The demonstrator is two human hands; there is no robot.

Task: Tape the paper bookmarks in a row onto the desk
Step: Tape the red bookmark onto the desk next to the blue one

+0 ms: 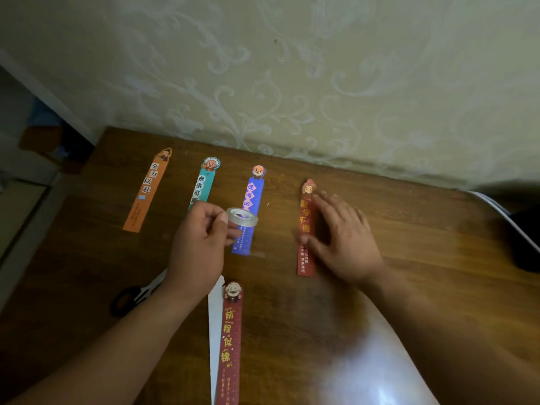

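Note:
Four paper bookmarks lie in a row on the wooden desk (409, 235): an orange bookmark (145, 192), a teal bookmark (203, 182), a blue bookmark (252, 197) and a red bookmark (305, 229). My left hand (198, 247) pinches a roll of clear tape (242, 216) above the blue bookmark. My right hand (342, 238) lies flat with spread fingers on the red bookmark, thumb across its lower half. A dark red bookmark (229, 343) lies near the front edge on top of a white bookmark back (214, 323).
Black-handled scissors (131, 296) lie on the desk under my left forearm. A patterned wall (292, 83) runs along the desk's far edge. A dark object with a white rim (514, 229) sits at the right. The desk's left edge drops to the floor.

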